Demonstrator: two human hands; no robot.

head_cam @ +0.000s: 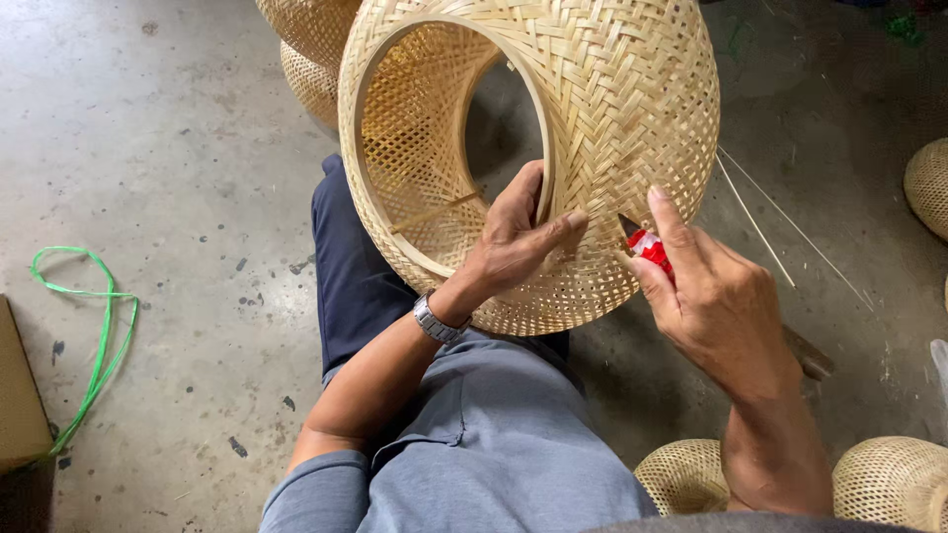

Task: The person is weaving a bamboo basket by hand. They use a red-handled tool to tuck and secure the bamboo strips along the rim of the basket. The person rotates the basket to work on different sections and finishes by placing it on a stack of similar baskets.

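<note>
Grey concrete floor (178,148) fills the background, with dark spots on it. On the person's lap rests one large woven bamboo shade (592,109), tilted, its round opening turned to the left. The left hand (518,242) is closed on the rim of this opening: thumb inside, fingers outside on the weave. The right hand (716,301) is closed around one small red tool (649,247), whose dark tip touches the weave at the near right side of the shade. Five more woven pieces lie around: two stacked far behind the shade, two near on the right, one at the right edge. One green strap (94,336) lies at left.
</note>
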